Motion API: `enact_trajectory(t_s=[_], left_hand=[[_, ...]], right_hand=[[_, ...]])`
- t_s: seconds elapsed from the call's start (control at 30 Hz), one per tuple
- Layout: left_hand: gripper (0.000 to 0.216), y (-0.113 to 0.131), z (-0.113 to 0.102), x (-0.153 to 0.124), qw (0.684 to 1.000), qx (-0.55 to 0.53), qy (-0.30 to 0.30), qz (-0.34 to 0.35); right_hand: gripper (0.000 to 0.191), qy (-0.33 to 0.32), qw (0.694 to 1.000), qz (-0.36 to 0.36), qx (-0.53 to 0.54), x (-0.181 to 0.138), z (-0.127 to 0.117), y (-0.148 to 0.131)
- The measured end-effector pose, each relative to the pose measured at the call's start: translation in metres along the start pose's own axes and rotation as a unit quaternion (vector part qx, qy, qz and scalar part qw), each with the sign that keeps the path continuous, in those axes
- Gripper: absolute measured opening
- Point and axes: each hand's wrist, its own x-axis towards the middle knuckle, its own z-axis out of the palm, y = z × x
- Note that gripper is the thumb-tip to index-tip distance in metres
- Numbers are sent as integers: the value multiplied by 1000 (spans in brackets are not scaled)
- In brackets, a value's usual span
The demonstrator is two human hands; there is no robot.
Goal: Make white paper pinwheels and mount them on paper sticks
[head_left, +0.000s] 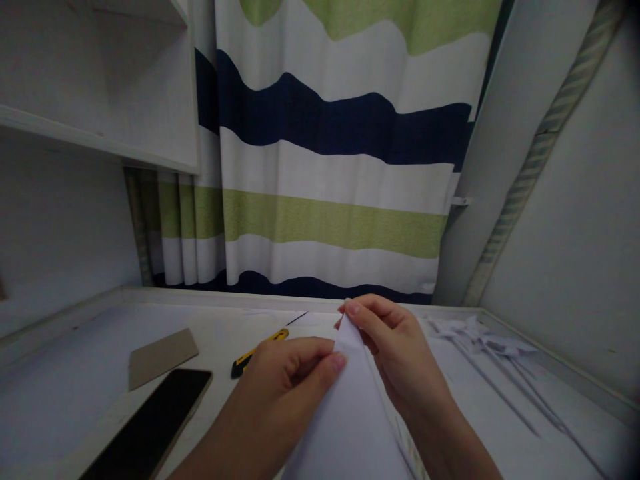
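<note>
Both of my hands hold a white sheet of paper [350, 413] folded to a point, raised just above the white desk [65, 393]. My left hand [287, 377] pinches the left side of the paper near its tip, thumb on top. My right hand [395, 350] grips the tip from the right, fingers curled over the pointed end.
A yellow and black utility knife [256, 353] lies behind my left hand. A black phone [155, 420] and a brown card piece [161, 357] lie at the left. Folded white paper pieces with long stems [480, 340] lie at the right. A striped curtain [330, 167] hangs behind, a shelf [100, 87] at upper left.
</note>
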Motion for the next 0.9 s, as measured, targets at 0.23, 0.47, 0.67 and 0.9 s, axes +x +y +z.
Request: enact_trajectory(t_s=[0.23, 0.47, 0.67, 0.9], left_hand=[[32, -10, -1, 3, 1000, 18, -7, -4], [32, -13, -2, 4, 999, -29, -28, -13], [19, -15, -15, 10, 998, -65, 16, -11], [17, -18, -24, 17, 997, -64, 43, -18]], right_hand=[[12, -55, 997, 46, -16, 4, -4, -1], [15, -34, 999, 27, -17, 4, -2, 3], [22, -112, 988, 78, -70, 6, -6, 4], [16, -119, 983, 108, -91, 8, -5, 7]])
